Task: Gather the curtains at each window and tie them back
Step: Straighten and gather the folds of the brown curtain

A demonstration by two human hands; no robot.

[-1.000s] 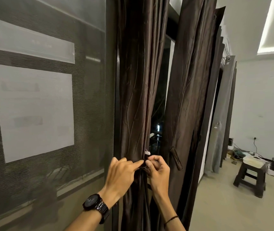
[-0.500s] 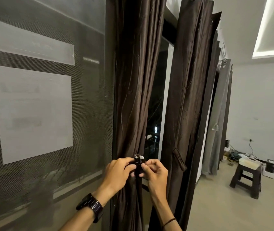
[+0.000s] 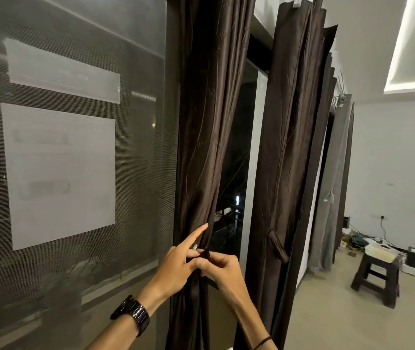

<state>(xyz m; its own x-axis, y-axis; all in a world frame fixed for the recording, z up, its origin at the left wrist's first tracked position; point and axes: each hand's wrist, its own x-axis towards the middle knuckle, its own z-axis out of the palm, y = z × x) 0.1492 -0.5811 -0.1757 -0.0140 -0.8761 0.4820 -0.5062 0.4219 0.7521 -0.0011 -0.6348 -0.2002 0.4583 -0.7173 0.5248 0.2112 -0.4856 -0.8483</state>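
Note:
A dark brown curtain (image 3: 204, 127) hangs gathered into a narrow bundle beside the window frame. At waist height a brown tie-back band (image 3: 205, 254) wraps the bundle. My left hand (image 3: 180, 262), with a black watch on the wrist, pinches the band's end from the left, its index finger sticking straight up along the folds. My right hand (image 3: 220, 270) grips the other end of the band from the right. A second brown curtain (image 3: 287, 152) hangs to the right, cinched by its own band (image 3: 278, 246).
A mesh screen window (image 3: 70, 152) fills the left. Dark glass (image 3: 233, 173) shows between the two curtains. Grey curtains (image 3: 335, 183) hang farther along the wall. A dark stool (image 3: 375, 284) carrying a white tray stands on the floor at the right, with cables behind it.
Both hands stay at the band on the near curtain. My left index finger has lifted and now points up along the folds. The camera has swung slightly.

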